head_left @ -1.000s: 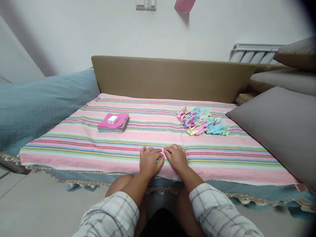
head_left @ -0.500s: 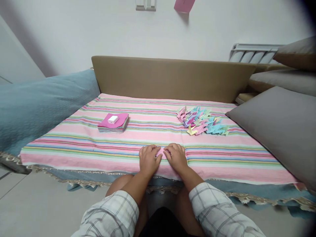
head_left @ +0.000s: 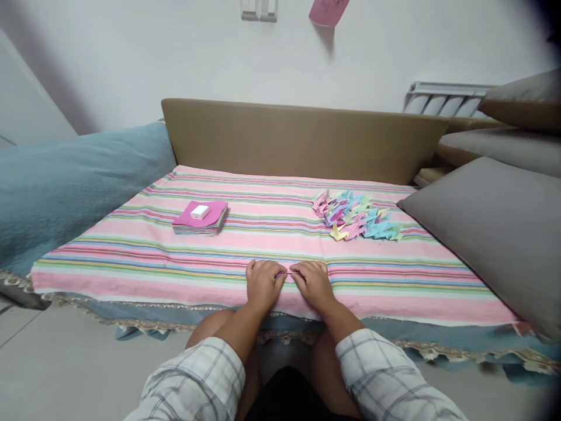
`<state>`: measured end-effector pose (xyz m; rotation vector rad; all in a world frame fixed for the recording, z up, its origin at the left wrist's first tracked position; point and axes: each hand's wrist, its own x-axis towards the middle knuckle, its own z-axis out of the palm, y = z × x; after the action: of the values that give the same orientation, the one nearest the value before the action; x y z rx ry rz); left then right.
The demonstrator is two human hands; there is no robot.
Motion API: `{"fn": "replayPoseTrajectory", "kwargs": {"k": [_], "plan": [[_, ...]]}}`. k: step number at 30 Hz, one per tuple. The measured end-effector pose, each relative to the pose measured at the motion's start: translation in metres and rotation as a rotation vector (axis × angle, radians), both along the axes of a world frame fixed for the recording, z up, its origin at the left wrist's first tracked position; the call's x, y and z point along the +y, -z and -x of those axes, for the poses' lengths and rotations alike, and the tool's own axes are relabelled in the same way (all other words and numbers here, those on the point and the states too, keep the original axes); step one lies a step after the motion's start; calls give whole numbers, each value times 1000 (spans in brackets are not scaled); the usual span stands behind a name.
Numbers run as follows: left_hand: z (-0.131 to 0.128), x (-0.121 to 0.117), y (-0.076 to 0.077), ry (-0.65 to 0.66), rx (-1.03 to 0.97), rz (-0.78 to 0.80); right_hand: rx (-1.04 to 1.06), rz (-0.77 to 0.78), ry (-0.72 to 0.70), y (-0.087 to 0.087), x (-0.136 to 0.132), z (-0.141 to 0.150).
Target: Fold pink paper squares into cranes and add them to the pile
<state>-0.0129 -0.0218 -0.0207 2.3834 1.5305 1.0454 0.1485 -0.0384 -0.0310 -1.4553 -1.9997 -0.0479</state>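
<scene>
A small piece of pink paper (head_left: 289, 279) lies at the front of the striped cloth, mostly covered by my fingers. My left hand (head_left: 263, 285) pinches its left side between thumb and fingertips. From the right, my right hand (head_left: 314, 284) pinches the other side, its thumb close to the left one. A thin dark line, like a raised fold or edge, runs between the two pinches. Farther back on the right lies a pile of folded paper cranes (head_left: 350, 216) in pink, blue, green, yellow and purple.
At left rests a stack of coloured paper (head_left: 214, 217), topped by a small white block (head_left: 200, 211). The striped cloth (head_left: 263, 242) covers the seat up to a brown backrest (head_left: 298, 140). Grey cushions (head_left: 495, 216) border the right, a blue bolster (head_left: 87, 181) the left.
My left fingers first lifted away from the pink paper's middle, exposing more of it, then closed in a pinch again. My right hand has stayed almost in place. The view shifted slightly.
</scene>
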Motion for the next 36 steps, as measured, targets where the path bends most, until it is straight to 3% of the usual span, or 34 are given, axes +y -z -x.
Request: {"fn": "replayPoseTrajectory", "kwargs": {"k": [7, 24, 36], "plan": [[6, 5, 0, 47, 9, 67, -39, -24, -23, 3, -1, -1], [22, 12, 2, 179, 176, 67, 18, -3, -139, 2, -5, -10], [25, 18, 3, 208, 247, -28, -35, -17, -149, 5, -12, -16]]}}
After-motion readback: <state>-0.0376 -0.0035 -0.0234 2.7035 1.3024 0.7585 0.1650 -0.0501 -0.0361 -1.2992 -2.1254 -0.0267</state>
